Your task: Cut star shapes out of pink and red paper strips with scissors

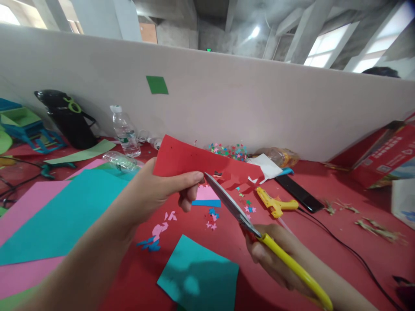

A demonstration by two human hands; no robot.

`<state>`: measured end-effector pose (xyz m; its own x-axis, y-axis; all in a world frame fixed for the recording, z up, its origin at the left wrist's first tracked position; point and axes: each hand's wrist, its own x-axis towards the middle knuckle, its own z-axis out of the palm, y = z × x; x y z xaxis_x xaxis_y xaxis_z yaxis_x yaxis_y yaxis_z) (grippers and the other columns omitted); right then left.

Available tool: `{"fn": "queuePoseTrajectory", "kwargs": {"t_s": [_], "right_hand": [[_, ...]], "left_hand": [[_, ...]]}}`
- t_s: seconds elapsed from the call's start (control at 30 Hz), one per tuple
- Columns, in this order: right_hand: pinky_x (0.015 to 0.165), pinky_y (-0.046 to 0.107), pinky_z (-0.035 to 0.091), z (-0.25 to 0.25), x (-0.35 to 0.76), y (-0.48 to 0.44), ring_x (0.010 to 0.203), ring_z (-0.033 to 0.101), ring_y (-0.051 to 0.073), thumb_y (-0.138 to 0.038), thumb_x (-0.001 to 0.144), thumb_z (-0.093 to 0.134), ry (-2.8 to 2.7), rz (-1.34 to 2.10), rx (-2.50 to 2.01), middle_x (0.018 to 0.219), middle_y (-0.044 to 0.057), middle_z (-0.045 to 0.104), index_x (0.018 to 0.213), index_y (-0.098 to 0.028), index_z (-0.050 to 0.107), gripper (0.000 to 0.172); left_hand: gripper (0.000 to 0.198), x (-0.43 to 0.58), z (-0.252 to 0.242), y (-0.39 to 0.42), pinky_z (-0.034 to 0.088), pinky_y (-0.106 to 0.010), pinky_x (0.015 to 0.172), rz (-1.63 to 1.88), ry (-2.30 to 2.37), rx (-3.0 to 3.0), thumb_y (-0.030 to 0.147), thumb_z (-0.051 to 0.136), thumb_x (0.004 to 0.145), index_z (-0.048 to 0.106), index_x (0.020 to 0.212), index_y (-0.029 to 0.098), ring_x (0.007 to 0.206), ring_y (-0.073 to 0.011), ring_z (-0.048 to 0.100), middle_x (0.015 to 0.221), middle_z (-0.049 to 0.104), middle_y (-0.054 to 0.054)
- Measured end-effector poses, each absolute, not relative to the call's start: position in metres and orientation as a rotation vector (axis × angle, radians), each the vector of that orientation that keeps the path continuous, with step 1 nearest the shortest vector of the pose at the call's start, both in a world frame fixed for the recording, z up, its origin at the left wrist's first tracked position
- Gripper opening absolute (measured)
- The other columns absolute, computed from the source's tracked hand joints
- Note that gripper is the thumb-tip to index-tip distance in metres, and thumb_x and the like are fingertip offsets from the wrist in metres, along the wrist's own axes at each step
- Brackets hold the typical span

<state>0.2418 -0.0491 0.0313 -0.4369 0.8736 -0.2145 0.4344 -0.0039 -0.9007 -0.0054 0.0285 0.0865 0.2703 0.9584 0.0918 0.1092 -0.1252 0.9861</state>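
Observation:
My left hand (175,183) pinches the lower edge of a red sheet (188,157), thumb in front, and holds it up above the table. In my right hand (272,250) are yellow-handled scissors (233,207), their blades pointing up and left. The blade tips are close to my left thumb and the sheet's lower edge; whether they touch the sheet I cannot tell. Beneath my hands lie a teal sheet (199,272), pink scraps (158,230), blue scraps (149,244) and small stars (212,218). A pink piece (205,194) with a blue edge is partly hidden behind my left hand.
Large teal (71,211) and pink sheets cover the left side. Behind them stand a black flask (69,121) and a water bottle (125,131). A yellow glue gun (275,203) with a cord, a phone (300,192) and a red box (385,151) are on the right.

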Motion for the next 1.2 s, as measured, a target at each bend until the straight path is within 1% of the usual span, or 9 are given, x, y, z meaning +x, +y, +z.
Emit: {"fn": "queuePoseTrajectory", "kwargs": {"t_s": [0.27,0.37,0.5,0.67,0.77,0.87,0.97,1.07,1.2], "right_hand": [[0.038,0.021,0.022,0.032,0.240,-0.051,0.040,0.029,0.006,-0.070,0.088,0.038,-1.881,1.508,-1.261,0.049,-0.008,0.035,0.073,-0.020,0.041,0.053],[0.038,0.020,0.022,0.033,0.239,-0.050,0.041,0.030,0.006,-0.071,0.088,0.038,-1.895,1.482,-1.288,0.050,-0.008,0.035,0.070,-0.021,0.039,0.053],[0.039,0.020,0.021,0.034,0.236,-0.048,0.045,0.029,0.006,-0.075,0.085,0.037,-1.911,1.395,-1.295,0.053,-0.006,0.035,0.066,-0.021,0.036,0.057],[0.041,0.019,0.021,0.032,0.236,-0.045,0.048,0.028,0.007,-0.072,0.085,0.040,-1.914,1.394,-1.247,0.052,-0.006,0.032,0.064,-0.020,0.037,0.056],[0.041,0.020,0.019,0.033,0.235,-0.044,0.047,0.025,0.006,-0.076,0.082,0.040,-1.900,1.390,-1.226,0.051,-0.007,0.029,0.063,-0.020,0.035,0.059],[0.040,0.021,0.015,0.035,0.233,-0.043,0.045,0.020,0.005,-0.076,0.080,0.043,-1.857,1.446,-1.188,0.050,-0.009,0.023,0.061,-0.021,0.032,0.060],[0.039,0.019,0.015,0.034,0.233,-0.040,0.043,0.021,0.004,-0.073,0.080,0.048,-1.794,1.498,-1.162,0.049,-0.010,0.024,0.060,-0.021,0.032,0.058],[0.039,0.019,0.016,0.028,0.236,-0.036,0.042,0.024,0.004,-0.071,0.081,0.048,-1.794,1.483,-1.174,0.048,-0.009,0.029,0.061,-0.020,0.035,0.056],[0.038,0.019,0.015,0.023,0.241,-0.034,0.040,0.029,0.004,-0.068,0.084,0.047,-1.837,1.425,-1.205,0.046,-0.009,0.033,0.061,-0.020,0.036,0.054]], "left_hand": [[0.030,0.002,0.099,0.021,0.049,-0.026,0.041,0.939,1.072,1.478,0.030,0.069,0.076,0.064,0.049,0.019,0.038,-0.0153,0.058,0.045,0.062,-0.003],[0.026,0.002,0.099,0.022,0.050,-0.027,0.042,0.911,1.059,1.475,0.030,0.069,0.075,0.066,0.051,0.020,0.037,-0.0161,0.058,0.045,0.062,-0.003],[0.029,0.002,0.097,0.024,0.047,-0.026,0.039,0.910,1.052,1.487,0.032,0.069,0.074,0.064,0.047,0.021,0.036,-0.0160,0.057,0.043,0.062,-0.003],[0.021,0.006,0.095,0.020,0.045,-0.022,0.038,1.006,1.181,1.431,0.032,0.070,0.071,0.068,0.052,0.021,0.036,-0.0138,0.055,0.043,0.060,-0.002],[0.020,0.010,0.095,0.017,0.045,-0.021,0.038,1.036,1.229,1.441,0.034,0.070,0.071,0.069,0.055,0.022,0.036,-0.0136,0.054,0.042,0.059,-0.001],[0.030,0.011,0.097,0.016,0.047,-0.022,0.041,1.017,1.260,1.496,0.039,0.067,0.074,0.065,0.048,0.023,0.037,-0.0145,0.055,0.040,0.057,-0.001],[0.039,0.008,0.096,0.020,0.049,-0.024,0.045,0.979,1.239,1.590,0.044,0.064,0.076,0.060,0.043,0.024,0.042,-0.0163,0.057,0.040,0.057,-0.003],[0.034,0.000,0.090,0.030,0.050,-0.024,0.049,0.953,1.204,1.664,0.045,0.065,0.075,0.065,0.049,0.024,0.049,-0.0168,0.060,0.049,0.064,-0.004],[0.023,-0.010,0.079,0.044,0.050,-0.023,0.050,1.176,1.122,1.490,0.038,0.072,0.071,0.068,0.054,0.023,0.051,-0.0162,0.061,0.054,0.067,-0.003]]}}
